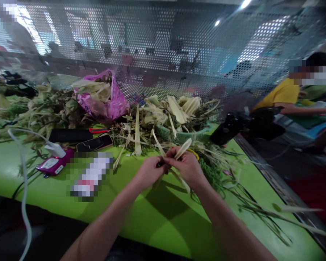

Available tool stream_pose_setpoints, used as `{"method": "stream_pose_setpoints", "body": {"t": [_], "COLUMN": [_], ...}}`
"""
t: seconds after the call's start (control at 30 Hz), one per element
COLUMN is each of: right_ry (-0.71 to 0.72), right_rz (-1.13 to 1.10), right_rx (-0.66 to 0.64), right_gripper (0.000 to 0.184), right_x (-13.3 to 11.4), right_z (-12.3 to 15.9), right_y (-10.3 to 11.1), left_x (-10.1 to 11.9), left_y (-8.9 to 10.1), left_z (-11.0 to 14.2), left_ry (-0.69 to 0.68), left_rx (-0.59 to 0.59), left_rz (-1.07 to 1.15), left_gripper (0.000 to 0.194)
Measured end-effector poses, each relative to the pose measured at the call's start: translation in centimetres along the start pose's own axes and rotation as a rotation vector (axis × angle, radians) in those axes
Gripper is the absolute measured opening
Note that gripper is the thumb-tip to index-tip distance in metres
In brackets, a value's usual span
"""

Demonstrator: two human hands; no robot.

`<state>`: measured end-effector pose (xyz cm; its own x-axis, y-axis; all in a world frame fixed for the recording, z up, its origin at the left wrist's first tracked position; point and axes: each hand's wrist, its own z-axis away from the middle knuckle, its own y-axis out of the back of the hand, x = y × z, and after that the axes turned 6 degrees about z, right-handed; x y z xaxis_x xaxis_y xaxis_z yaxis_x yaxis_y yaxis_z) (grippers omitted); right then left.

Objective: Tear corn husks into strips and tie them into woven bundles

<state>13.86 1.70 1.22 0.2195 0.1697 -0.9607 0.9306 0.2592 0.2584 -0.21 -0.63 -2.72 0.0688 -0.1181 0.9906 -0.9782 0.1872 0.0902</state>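
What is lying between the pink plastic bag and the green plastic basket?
The head view shows tangled dry plant scraps and a long pale strip between the bag and the basket.

Before you stretches a green tabletop (141, 228). On it you have a purple power strip (50, 166), a phone (95, 144), a pale-green basket (183, 136) and dried leaves (57, 108).

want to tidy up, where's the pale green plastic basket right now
In the head view, the pale green plastic basket sits just right of centre on the bright green table, beyond the right hand, heaped with dry, pale husks.
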Motion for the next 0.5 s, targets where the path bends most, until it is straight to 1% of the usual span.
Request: {"method": "stream_pose_setpoints", "body": {"t": [0.1,0.17,0.2,0.23,0.27,0.33,0.37,0.4,0.47,0.5], "right_ry": [-0.030,-0.015,-0.003,0.004,0.006,0.027,0.077,0.151,0.329,0.400], "right_rz": [-0.058,-0.057,-0.040,-0.016,0.014,0.113,0.194,0.292,0.484,0.553], "right_rx": [0.003,0.035,0.050,0.045,0.013,-0.060,-0.050,0.008,0.211,0.293], "right_gripper": [0.026,0.028,0.032,0.035,0.036,0.027,0.023,0.020,0.018,0.017], "right_x": [0.2,0.4,0.5,0.6,0.7,0.7,0.6,0.5,0.0,-0.3], "right_z": [-0.1,-0.3,-0.4,-0.6,-0.7,-0.8,-0.7,-0.6,-0.2,0.1], "right_y": [-0.2,0.0,0.1,0.3,0.4,0.7,0.8,0.9,0.9,0.8], "left_x": [0.2,0.5,0.6,0.8,0.9,1.1,1.1,1.2,1.4,1.4], "left_y": [0.1,0.4,0.6,0.9,1.1,1.5,1.7,1.8,2.0,2.1], "left_z": [-0.1,-0.1,-0.1,0.0,0.0,0.0,0.0,0.0,0.0,0.0], "left_ry": [0.016,0.065,0.090,0.109,0.119,0.123,0.130,0.141,0.151,0.148], "left_rx": [-0.010,0.044,0.080,0.122,0.163,0.225,0.250,0.274,0.325,0.352], "left_rz": [0.077,0.205,0.280,0.350,0.407,0.484,0.515,0.547,0.606,0.626], "left_gripper": [0.014,0.015,0.017,0.019,0.021,0.023,0.024,0.024,0.025,0.026]}}
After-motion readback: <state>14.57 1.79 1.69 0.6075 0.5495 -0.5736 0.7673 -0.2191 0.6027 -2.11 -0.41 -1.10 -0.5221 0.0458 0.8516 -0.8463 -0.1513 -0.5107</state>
